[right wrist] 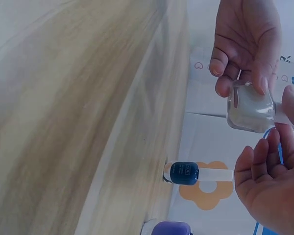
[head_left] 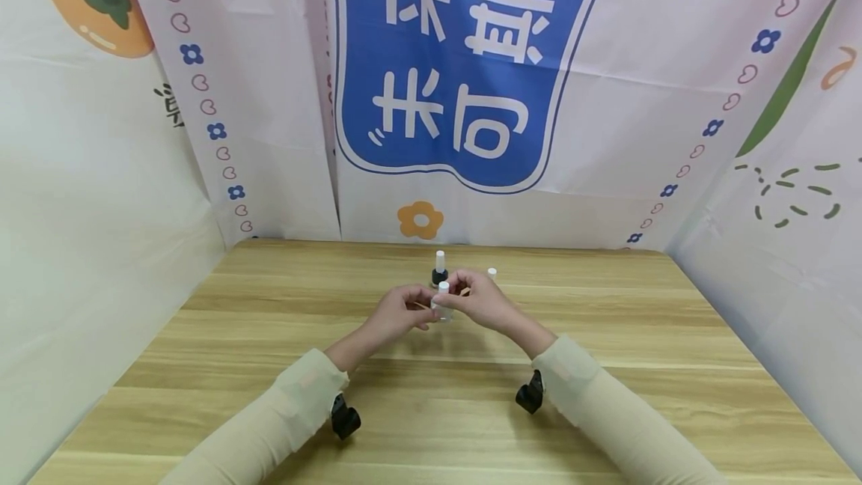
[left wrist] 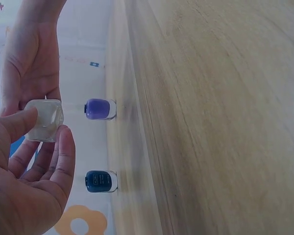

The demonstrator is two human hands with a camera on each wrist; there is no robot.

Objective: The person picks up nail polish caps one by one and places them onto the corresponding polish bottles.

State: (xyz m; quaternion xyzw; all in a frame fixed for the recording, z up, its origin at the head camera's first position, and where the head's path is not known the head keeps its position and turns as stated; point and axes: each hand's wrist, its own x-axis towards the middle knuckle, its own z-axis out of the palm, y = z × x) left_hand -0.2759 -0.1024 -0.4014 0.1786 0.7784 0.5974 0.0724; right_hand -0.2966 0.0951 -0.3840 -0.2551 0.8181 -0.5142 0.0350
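Between both hands, a clear glass nail polish bottle point(right wrist: 249, 115) with pale, whitish contents is held up over the table. My left hand point(head_left: 399, 311) grips its glass body, thumb on one face and fingers on the other side, as the left wrist view shows. The white cap point(head_left: 444, 287) is pinched by my right hand point(head_left: 486, 304). Just beyond the hands stands a dark teal nail polish bottle point(left wrist: 99, 181) with a white cap. A purple nail polish bottle point(left wrist: 98, 108) stands to its right, mostly hidden behind my right hand in the head view.
The wood-grain table point(head_left: 579, 425) reaches to a printed cloth backdrop point(head_left: 606, 171) at the back, with cloth at both sides too. A small black camera point(head_left: 345, 418) is strapped at the left wrist and a similar one point(head_left: 530, 393) at the right.
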